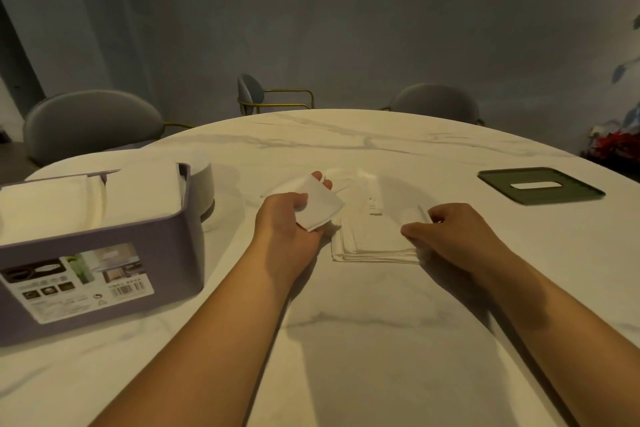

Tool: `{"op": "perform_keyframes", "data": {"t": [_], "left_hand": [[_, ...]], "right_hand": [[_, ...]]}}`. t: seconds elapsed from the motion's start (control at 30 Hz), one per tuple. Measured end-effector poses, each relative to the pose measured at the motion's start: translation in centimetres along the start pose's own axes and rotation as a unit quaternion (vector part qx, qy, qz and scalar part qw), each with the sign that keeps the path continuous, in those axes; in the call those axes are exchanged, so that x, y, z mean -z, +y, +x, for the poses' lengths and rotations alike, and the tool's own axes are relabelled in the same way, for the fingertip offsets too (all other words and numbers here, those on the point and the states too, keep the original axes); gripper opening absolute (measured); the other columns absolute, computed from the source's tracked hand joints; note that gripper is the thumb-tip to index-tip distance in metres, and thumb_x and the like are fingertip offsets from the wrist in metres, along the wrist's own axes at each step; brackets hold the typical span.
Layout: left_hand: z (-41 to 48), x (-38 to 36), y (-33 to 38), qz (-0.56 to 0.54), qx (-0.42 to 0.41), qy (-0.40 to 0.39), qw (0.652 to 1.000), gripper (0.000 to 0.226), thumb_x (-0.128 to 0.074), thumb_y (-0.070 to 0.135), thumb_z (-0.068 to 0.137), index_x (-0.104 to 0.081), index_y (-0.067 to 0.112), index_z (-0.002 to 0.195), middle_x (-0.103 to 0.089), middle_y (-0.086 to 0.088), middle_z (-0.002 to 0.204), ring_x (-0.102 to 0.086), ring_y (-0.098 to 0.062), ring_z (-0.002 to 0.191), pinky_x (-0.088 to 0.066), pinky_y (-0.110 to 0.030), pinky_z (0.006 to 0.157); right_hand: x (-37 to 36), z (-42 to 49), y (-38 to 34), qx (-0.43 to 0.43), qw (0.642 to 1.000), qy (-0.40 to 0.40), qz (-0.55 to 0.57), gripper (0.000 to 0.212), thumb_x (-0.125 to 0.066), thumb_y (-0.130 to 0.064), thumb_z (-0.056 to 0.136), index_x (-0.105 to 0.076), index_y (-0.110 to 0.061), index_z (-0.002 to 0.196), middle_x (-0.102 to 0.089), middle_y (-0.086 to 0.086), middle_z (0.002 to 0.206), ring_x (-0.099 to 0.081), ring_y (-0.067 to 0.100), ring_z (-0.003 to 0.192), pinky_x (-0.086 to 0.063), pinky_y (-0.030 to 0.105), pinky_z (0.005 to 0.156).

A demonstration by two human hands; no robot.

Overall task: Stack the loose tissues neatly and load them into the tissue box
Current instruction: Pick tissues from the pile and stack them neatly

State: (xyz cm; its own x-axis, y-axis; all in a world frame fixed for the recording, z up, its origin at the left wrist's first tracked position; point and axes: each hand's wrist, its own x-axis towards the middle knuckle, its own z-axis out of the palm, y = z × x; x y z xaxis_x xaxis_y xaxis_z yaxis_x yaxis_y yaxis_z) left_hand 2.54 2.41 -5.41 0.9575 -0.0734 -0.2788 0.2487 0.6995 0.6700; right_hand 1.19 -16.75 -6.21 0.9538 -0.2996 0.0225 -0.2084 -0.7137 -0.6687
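Left fingers: the left hand [284, 218] has its fingers [320, 177] curled under one folded tissue [320, 204], thumb on top, holding the sheet lifted off the surface [346, 340].
Right fingers: the right hand [453, 229] is curled. Thumb and forefinger appear to pinch the right edge of the stack [374, 239], though white paper on white marble makes the contact hard to confirm.
Stack: one squared pile of folded tissues lies flat between the two hands, just right of the left fingers and touching the right ones.
Loose tissues: a rumpled spread [360, 184] lies just beyond both sets of fingers. The sheets cannot be counted.
Step in hand: probably laying the held tissue on the pile. To do it well, steady the pile with the right fingers, bring the sheet over square, match one corner first, then let the rest down flat so the edges line up.
Tissue box: one purple tissue box [104, 253] sits well to the left of the left fingers. Its top is open and white tissue is already inside.
Lid: one green lid [540, 196] with a slot lies flat, well to the right of the right fingers.
Farther out: one white cylinder [204, 184] stands behind the box, and three chairs [90, 121] stand past the far edge of the surface.
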Motion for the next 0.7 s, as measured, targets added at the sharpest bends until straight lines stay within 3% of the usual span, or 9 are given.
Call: {"op": "perform_keyframes", "data": {"t": [0.1,0.17,0.23,0.33,0.5,0.6,0.7], "left_hand": [[-0.5,-0.1,-0.2,-0.066,0.004,0.002,0.998,0.02,-0.034,0.001,0.091,-0.049,0.006,0.103,-0.067,-0.011,0.106,-0.06,-0.027,0.091,-0.045,-0.034,0.065],[-1.0,-0.4,0.0,-0.111,0.008,0.002,0.994,0.007,-0.044,0.01,0.09,-0.042,0.008,0.097,-0.069,-0.013,0.099,-0.063,-0.027,0.092,-0.05,-0.037,0.077],[-1.2,-0.6,0.1,-0.14,0.011,0.007,0.99,0.015,-0.051,0.022,0.09,-0.049,0.007,0.092,-0.067,-0.014,0.091,-0.062,-0.027,0.09,-0.046,-0.042,0.094],[-1.0,-0.5,0.3,-0.159,0.026,0.003,0.987,0.038,-0.054,0.044,0.088,-0.056,0.006,0.09,-0.063,-0.012,0.091,-0.058,-0.026,0.092,-0.042,-0.042,0.1],[-0.4,-0.3,0.1,-0.163,0.031,0.01,0.986,0.058,-0.049,0.061,0.086,-0.056,0.005,0.099,-0.06,-0.011,0.091,-0.057,-0.024,0.089,-0.048,-0.041,0.09],[-0.1,-0.5,-0.1,-0.178,0.035,0.015,0.983,0.055,-0.051,0.058,0.088,-0.053,0.004,0.099,-0.058,-0.012,0.091,-0.056,-0.022,0.08,-0.05,-0.035,0.077],[0.1,-0.5,-0.3,-0.164,0.042,0.002,0.985,0.049,-0.05,0.049,0.092,-0.052,0.002,0.104,-0.062,-0.015,0.099,-0.055,-0.022,0.076,-0.048,-0.031,0.064]], "right_hand": [[-0.1,-0.3,-0.1,0.048,0.998,0.011,0.05,0.012,-0.069,-0.021,0.078,-0.066,-0.009,0.079,-0.064,0.006,0.075,-0.059,0.018,0.069,-0.044,0.029,0.059],[-0.1,-0.3,-0.1,0.067,0.993,0.026,0.089,0.004,-0.067,-0.013,0.078,-0.065,-0.01,0.08,-0.064,0.005,0.076,-0.058,0.017,0.071,-0.043,0.026,0.056],[-0.1,-0.1,0.0,0.064,0.99,0.036,0.121,0.004,-0.063,-0.006,0.078,-0.063,-0.01,0.08,-0.065,0.006,0.078,-0.059,0.019,0.073,-0.041,0.025,0.057],[-0.1,0.3,0.2,0.056,0.986,0.044,0.154,0.012,-0.063,-0.003,0.076,-0.062,-0.013,0.083,-0.064,0.004,0.08,-0.059,0.018,0.075,-0.042,0.025,0.059],[-0.2,0.5,0.8,0.053,0.971,0.049,0.227,0.016,-0.061,-0.004,0.073,-0.071,-0.015,0.073,-0.066,0.004,0.065,-0.061,0.021,0.065,-0.048,0.032,0.06],[-0.3,0.6,1.1,0.049,0.958,0.072,0.273,0.016,-0.062,-0.007,0.077,-0.074,-0.016,0.07,-0.064,0.009,0.066,-0.057,0.02,0.065,-0.046,0.034,0.062],[-0.5,0.7,1.3,0.041,0.942,0.071,0.325,0.012,-0.069,-0.017,0.077,-0.078,-0.025,0.074,-0.07,0.006,0.072,-0.066,0.027,0.079,-0.054,0.043,0.074]]}}
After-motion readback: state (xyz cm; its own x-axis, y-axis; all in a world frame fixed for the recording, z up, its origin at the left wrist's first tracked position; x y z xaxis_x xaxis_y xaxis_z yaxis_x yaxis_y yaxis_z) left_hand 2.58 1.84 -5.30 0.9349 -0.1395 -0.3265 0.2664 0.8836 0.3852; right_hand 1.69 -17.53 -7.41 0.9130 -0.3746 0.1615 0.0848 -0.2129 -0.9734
